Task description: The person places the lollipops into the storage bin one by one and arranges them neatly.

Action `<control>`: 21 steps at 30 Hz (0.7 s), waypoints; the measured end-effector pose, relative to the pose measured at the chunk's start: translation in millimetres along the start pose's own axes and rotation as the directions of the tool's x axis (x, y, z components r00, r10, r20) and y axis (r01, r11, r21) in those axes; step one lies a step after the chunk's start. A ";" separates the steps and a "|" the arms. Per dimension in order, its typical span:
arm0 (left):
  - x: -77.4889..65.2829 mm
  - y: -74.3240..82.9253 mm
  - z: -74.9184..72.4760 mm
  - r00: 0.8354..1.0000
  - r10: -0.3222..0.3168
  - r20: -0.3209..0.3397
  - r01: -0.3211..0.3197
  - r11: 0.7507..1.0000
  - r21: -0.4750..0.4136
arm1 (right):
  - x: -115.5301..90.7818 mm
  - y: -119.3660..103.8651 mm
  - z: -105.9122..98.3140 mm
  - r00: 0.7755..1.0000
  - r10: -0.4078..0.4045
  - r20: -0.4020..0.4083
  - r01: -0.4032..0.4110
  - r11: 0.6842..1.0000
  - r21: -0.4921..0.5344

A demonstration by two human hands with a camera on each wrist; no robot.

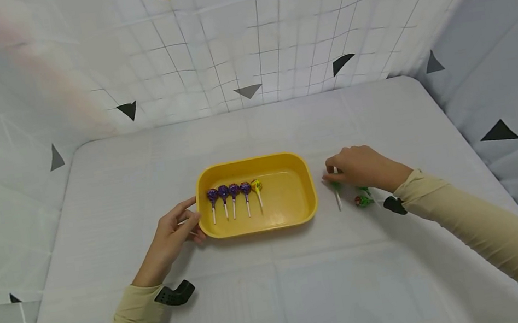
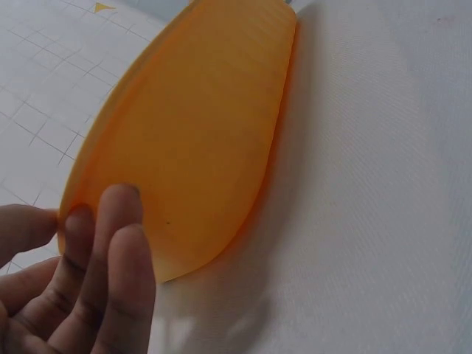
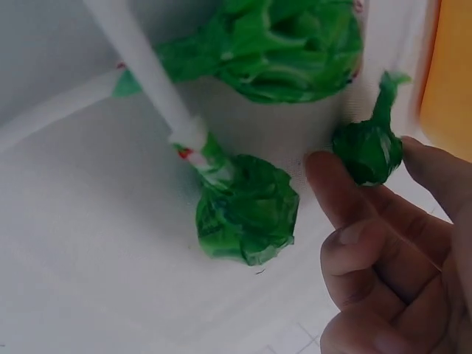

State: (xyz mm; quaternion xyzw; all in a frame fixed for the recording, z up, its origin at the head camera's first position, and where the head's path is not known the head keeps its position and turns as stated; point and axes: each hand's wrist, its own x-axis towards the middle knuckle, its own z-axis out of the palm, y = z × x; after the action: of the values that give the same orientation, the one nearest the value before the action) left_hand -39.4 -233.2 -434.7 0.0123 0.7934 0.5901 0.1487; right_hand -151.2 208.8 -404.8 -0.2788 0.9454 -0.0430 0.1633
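Note:
In the head view, a shallow yellow tray [image 1: 292, 217] holds several purple-wrapped lollipops [image 1: 234, 189] and one yellow-wrapped lollipop [image 1: 256, 185], standing in a row with sticks toward the person. My left hand [image 1: 172, 234] grips the tray's left end, thumb at the rim and fingers against the outer wall [image 2: 184, 133]. To the right of the tray, my right hand [image 1: 359, 166] pinches a green-wrapped lollipop [image 3: 369, 151] by its head between thumb and forefinger; its white stick points toward the person. Two more green lollipops [image 3: 251, 210] lie by the right wrist.
A white cloth [image 1: 277, 291] covers the table under the tray. Pale hangings with grid lines and dark triangles rise behind the table [image 1: 243, 48] and at its sides. A dark wrist device [image 1: 175, 293] sits on each sleeve.

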 end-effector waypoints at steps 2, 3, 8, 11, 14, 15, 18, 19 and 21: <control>-0.1 0.6 0.1 1.000 0.000 -0.001 0.000 1.000 -0.001 | -1.4 0.5 -0.6 1.000 0.011 0.003 -0.011 1.000 -0.003; -0.1 0.9 0.2 1.000 0.000 -0.001 0.000 1.000 -0.001 | -2.2 1.0 -1.2 1.000 0.017 0.005 -0.017 1.000 -0.002; -0.7 1.9 0.2 1.000 -0.001 -0.003 0.001 1.000 0.003 | -6.6 2.0 -6.1 1.000 0.022 0.010 -0.023 0.999 0.032; -0.8 2.0 0.2 1.000 -0.003 -0.005 0.003 1.000 0.001 | -8.1 3.1 -8.4 1.000 -0.003 0.014 0.003 0.999 0.046; -0.7 1.7 0.3 1.000 -0.007 -0.007 0.007 1.000 -0.002 | -8.5 4.3 -8.8 0.999 -0.030 0.025 0.028 0.998 0.049; -0.8 1.7 0.3 1.000 -0.008 -0.007 0.008 1.000 -0.003 | -8.5 4.7 -8.5 0.999 -0.038 0.029 0.036 0.998 0.052; -0.8 1.5 0.4 1.000 -0.010 -0.007 0.010 1.000 -0.001 | -8.6 5.1 -7.7 0.998 -0.046 0.037 0.044 0.997 0.056; -0.8 1.5 0.4 1.000 -0.010 -0.007 0.010 1.000 -0.001 | -8.6 5.3 -7.2 0.998 -0.048 0.037 0.046 0.997 0.057; -0.9 1.5 0.3 1.000 -0.007 -0.006 0.007 1.000 -0.002 | -8.6 5.6 -6.7 0.998 -0.049 0.036 0.047 0.997 0.059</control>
State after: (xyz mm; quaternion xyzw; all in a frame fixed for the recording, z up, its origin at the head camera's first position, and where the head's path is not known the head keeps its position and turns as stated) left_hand -38.7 -232.6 -433.2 0.0076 0.7933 0.5904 0.1484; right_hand -149.5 218.1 -397.0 -0.2973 0.9336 -0.0689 0.1880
